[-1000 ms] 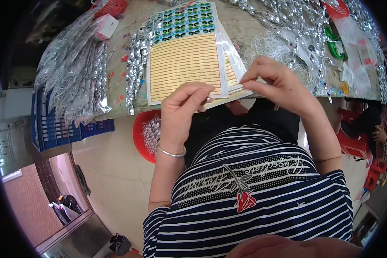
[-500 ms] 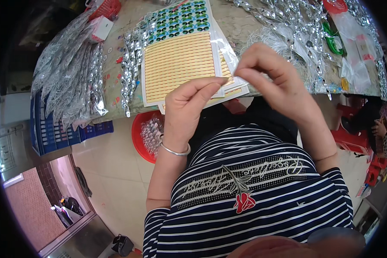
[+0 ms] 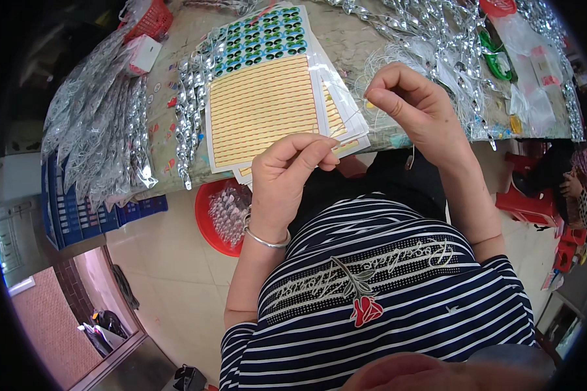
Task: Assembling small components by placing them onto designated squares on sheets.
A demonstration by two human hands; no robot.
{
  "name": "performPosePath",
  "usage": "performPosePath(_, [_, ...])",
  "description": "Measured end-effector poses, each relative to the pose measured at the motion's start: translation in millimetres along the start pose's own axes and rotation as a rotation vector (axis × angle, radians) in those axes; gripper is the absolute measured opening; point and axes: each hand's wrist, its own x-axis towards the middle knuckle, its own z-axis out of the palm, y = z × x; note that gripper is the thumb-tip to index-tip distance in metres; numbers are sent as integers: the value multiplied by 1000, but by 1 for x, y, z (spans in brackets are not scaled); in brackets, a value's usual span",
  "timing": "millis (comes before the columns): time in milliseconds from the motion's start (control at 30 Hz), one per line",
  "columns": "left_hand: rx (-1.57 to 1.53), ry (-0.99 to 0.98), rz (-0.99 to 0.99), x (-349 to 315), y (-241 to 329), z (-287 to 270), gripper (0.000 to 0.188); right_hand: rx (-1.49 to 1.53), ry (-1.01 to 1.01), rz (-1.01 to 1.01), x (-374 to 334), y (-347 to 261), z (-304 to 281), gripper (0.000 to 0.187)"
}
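Note:
My left hand (image 3: 290,166) is closed in a pinch at the front edge of a stack of sheets, thumb against forefinger. My right hand (image 3: 414,107) is raised to its right, also pinching. What looks like a thin thread runs faintly between the fingertips; it is hard to make out. A small shiny piece (image 3: 409,159) hangs below the right hand. The top sticker sheet (image 3: 261,111) has yellow strips with red lines, and rows of green and black eye stickers (image 3: 267,39) at its far end.
Silver twisted strands (image 3: 188,124) and bagged bundles (image 3: 107,117) lie on the table's left. White threads (image 3: 430,72) and more strands fill the right. A red basin (image 3: 218,218) with shiny pieces stands below. Nearby are a white box (image 3: 143,54), green basket (image 3: 496,55) and red stool (image 3: 525,195).
My hands have moved apart from nearly touching: the left slightly down, the right slightly up and right. The view has shifted a little. Both hands stay pinched.

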Motion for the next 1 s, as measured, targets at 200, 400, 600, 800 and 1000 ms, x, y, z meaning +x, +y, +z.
performPosePath(200, [13,-20,-50,3,2,2,17,50,-33,60,-2,-10,3,9])
performPosePath(400, [-51,-34,5,13,8,10,18,-131,-153,-28,0,-14,16,9])
performPosePath(600, [-64,1,12,12,9,13,16,-53,-54,-23,1,-11,17,11])
performPosePath(800, [-62,47,12,10,6,10,16,228,31,164,-9,-18,11,18])
performPosePath(1000, [-41,4,26,9,4,13,16,-141,-65,-158,-10,-3,17,28])
